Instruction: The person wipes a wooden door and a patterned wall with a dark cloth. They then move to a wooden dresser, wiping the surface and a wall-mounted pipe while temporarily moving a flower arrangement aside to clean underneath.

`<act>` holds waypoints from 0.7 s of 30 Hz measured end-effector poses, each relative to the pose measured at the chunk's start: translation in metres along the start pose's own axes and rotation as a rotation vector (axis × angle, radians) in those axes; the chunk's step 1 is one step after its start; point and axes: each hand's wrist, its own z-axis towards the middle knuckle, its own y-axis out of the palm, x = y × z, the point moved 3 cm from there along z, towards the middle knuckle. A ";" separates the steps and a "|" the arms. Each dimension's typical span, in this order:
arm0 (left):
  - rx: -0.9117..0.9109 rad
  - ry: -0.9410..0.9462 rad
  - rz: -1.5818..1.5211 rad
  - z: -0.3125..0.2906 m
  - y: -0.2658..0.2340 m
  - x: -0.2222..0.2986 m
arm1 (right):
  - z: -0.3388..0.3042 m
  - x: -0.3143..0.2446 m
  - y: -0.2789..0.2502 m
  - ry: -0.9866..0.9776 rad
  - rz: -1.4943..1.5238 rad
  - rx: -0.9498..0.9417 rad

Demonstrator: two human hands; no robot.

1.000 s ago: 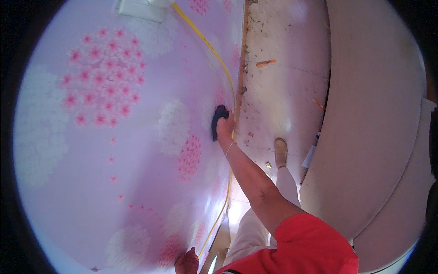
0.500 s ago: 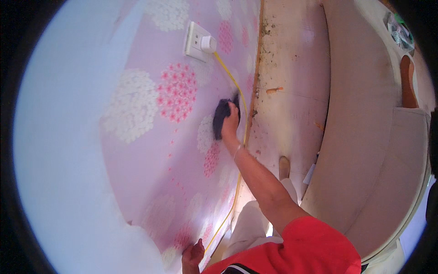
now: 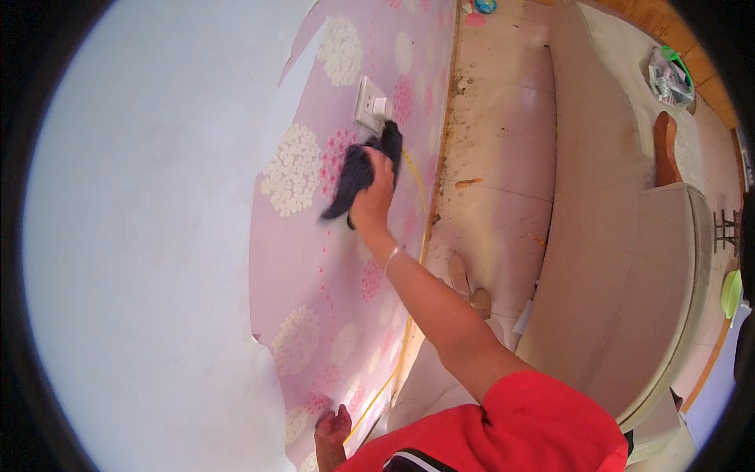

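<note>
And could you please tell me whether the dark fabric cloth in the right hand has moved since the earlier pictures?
Yes: the dark fabric cloth has moved toward the white rectangular wall socket, closing most of the gap below it.

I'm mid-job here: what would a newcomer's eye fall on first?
Probably the dark cloth in the right hand, in front of the pink-and-white flowered wallpaper just below the white wall socket. Next, likely the bright red shirt at the lower right and the big beige sofa curving along the right side.
</note>
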 end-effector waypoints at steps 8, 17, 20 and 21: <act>0.141 0.160 0.010 0.047 -0.021 -0.009 | -0.067 -0.006 -0.015 -0.045 -0.043 -0.142; -0.481 -0.031 0.434 -0.054 0.210 -0.075 | 0.123 -0.111 0.021 -0.407 0.094 0.019; -0.528 -0.146 0.389 -0.059 0.225 -0.061 | 0.159 -0.094 0.030 -0.071 0.188 0.188; -0.421 -0.172 0.373 -0.060 0.222 -0.059 | 0.146 -0.093 0.032 -0.116 0.167 0.129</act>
